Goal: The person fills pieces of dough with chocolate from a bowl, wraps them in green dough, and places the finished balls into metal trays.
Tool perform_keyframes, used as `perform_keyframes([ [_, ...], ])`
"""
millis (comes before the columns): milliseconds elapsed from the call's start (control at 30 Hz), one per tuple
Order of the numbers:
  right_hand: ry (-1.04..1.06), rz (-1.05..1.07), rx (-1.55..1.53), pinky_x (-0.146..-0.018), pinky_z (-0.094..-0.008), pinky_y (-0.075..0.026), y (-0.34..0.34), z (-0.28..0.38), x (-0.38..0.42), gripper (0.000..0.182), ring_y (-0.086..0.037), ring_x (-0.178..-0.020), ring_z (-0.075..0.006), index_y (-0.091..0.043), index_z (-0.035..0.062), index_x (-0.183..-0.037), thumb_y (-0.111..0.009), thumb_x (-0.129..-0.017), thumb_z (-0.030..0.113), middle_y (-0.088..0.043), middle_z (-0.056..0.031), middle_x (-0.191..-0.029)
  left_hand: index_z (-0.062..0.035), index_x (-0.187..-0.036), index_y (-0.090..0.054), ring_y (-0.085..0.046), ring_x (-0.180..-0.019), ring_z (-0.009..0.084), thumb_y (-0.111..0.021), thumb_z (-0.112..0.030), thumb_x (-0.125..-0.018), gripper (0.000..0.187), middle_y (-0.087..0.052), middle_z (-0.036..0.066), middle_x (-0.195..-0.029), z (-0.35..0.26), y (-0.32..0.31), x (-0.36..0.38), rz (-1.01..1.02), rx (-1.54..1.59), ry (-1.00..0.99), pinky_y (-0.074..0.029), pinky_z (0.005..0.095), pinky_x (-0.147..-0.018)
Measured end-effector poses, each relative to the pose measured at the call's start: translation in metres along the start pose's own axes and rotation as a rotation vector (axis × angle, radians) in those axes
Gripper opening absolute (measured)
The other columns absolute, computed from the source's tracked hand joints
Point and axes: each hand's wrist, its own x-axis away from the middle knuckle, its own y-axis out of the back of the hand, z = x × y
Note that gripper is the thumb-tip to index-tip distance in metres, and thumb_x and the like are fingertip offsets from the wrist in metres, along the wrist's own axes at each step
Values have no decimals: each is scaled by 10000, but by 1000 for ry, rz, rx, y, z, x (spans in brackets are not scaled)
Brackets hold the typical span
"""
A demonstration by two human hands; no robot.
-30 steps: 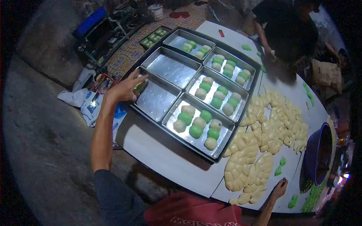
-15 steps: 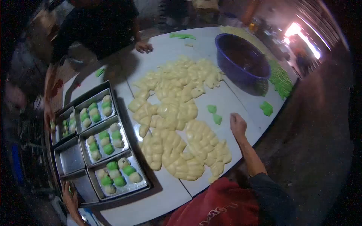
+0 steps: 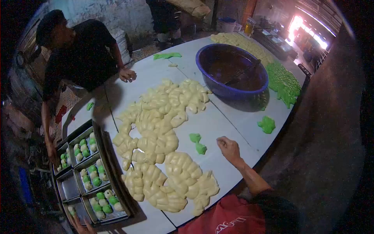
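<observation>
At the lower left, my left hand (image 3: pixel 80 226) reaches to the lower-left metal pan (image 3: pixel 82 208), its fingers apart. A pale and green row of dough balls (image 3: pixel 71 211) lies in that pan just above the fingertips. My right hand (image 3: pixel 229 150) hovers over or rests on the white table, fingers curled in; whether anything is inside is hidden. Left of it lie two small green dough pieces (image 3: pixel 198 143). Many pale dough pieces (image 3: pixel 156 136), pressed together, spread over the middle of the table (image 3: pixel 210 121). Other pans hold rows of green and white dough balls (image 3: pixel 103 202).
A large blue basin (image 3: pixel 233 91) with brown contents and a stick stands at the far right. Green dough (image 3: pixel 284 84) lies beside it, another green lump (image 3: pixel 267 124) nearer. Across the table, a person in black (image 3: pixel 78 54) has one hand at the far-left pan (image 3: pixel 62 158).
My view has tilted and shifted. A dough row now lies in the lower-left pan, where my left hand had been holding something green; its fingers have spread. My right hand stays curled.
</observation>
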Motion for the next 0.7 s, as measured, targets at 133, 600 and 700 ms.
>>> perform_keyframes([
  [133,-233,417,-464,-486,-221,-440,43,7,-21,340,-560,-589,-65,-593,47,-1252,-634,-972,236,-609,8,-749,25,-1245,-631,-578,-1201,383,-692,-273,-933,435,-571,239,-1352,-86,-8,41,-236,-12,-43,-451,463,-1031],
  [600,-98,163,-779,-457,-215,-468,162,-28,-148,713,-580,-536,-105,-270,105,-1552,-640,-949,196,-663,-117,-812,30,-1011,-738,-701,-1005,321,-681,-133,-935,188,-715,199,-1102,-298,-42,56,-59,367,-72,-566,384,-867],
  [700,-48,238,-873,-470,-209,-462,132,-31,-129,561,-569,-540,-93,-429,80,-1463,-632,-946,166,-662,-101,-800,43,-1138,-663,-638,-1118,376,-649,21,-896,244,-638,250,-1213,-291,-63,64,164,497,137,-514,409,-932],
])
